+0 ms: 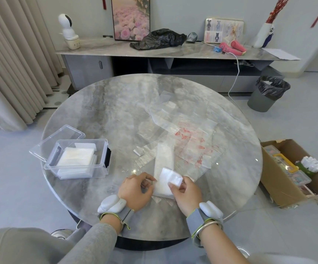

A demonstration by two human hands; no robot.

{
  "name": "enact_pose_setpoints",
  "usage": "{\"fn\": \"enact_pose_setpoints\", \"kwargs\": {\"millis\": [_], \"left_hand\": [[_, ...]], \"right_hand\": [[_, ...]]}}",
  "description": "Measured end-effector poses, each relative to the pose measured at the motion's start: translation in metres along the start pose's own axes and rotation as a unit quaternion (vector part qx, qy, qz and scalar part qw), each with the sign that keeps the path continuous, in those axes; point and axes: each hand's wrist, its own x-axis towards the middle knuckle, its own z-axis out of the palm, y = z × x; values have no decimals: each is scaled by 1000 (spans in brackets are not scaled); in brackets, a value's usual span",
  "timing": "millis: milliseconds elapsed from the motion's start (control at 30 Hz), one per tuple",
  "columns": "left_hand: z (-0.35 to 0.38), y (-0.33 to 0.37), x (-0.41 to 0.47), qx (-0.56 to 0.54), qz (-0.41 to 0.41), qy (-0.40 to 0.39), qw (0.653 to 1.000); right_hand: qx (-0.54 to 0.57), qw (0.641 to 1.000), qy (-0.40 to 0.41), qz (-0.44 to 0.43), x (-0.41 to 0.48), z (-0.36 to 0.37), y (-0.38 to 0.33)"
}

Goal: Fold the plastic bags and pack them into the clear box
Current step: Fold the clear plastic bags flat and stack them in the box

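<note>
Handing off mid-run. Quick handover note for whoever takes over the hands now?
Left hand: holds the left edge of the half-folded bag, near side of the table.
Right hand: pinches its folded-over end.
Clear box: open, on the left, folded bags stacked inside.
Done: a stack packed.
Left: finish this fold, pack it, then fold the loose bags spread mid-table.

the round grey marble-look table (104, 115) is glossy, catching reflections. the clear hard plastic box (78, 161) is smooth and shiny. the thin translucent white plastic bag strip (164, 161) looks filmy, faintly crinkled.
</note>
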Motion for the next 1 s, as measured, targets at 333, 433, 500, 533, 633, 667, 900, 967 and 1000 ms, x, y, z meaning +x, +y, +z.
{"fn": "enact_pose_setpoints", "kwargs": {"millis": [333, 433, 500, 533, 633, 667, 900, 967, 1000], "left_hand": [[2, 2, -1, 4, -1, 20, 1000], [3, 2, 1, 1, -15, 16, 1000], [3, 3, 1, -3, -26, 19, 999], [4, 4, 2, -3, -32, 19, 999], [7, 6, 3, 9, -50, 25, 998], [7, 6, 4, 15, -54, 25, 998], [10, 4, 6, 51, -48, 33, 997], [11, 3, 6, 60, -46, 39, 996], [11, 2, 6, 63, -44, 41, 996]], "right_hand": [[-14, 1000, 14, -18, 10, 11, -1], [-20, 999, 25, -18, 8, 12, -4], [-12, 1000, 23, -12, 7, 11, -5], [-7, 1000, 19, -7, 7, 10, -5], [5, 1000, 4, 6, 7, 8, -4], [3, 1000, 1, 9, 7, 8, -2], [-19, 1000, 3, 10, 8, 10, -2], [-29, 1000, 7, 8, 8, 10, -2], [-36, 999, 8, 5, 8, 11, -1]]}}
